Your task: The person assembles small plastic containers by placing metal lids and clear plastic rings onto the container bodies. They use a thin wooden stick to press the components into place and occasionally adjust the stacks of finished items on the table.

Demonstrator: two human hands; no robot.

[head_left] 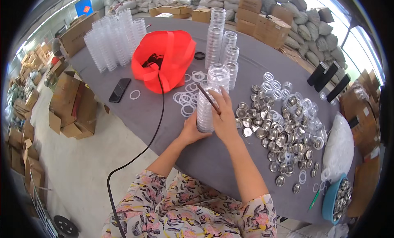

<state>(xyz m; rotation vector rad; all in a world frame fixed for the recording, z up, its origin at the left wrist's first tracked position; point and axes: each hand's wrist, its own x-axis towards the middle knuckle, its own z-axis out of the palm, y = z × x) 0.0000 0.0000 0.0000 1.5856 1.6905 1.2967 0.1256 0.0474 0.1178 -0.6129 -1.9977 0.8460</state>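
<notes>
Grey-covered counter [256, 158] | clear plastic container stack [205, 114] stands near side | left hand [193, 129] grip closes around lower stack | right hand [224, 114] grips brown stick [209, 98] | advise: steady base, light stick pressure

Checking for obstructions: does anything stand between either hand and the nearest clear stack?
Nothing visible blocks the left hand, cupping the clear stack; a brown stick in the right hand crosses its upper part in this view.

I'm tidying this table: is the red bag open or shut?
Open. The red bag gapes at the top, showing black cable bunched inside, with one length trailing out over its near side.
</notes>
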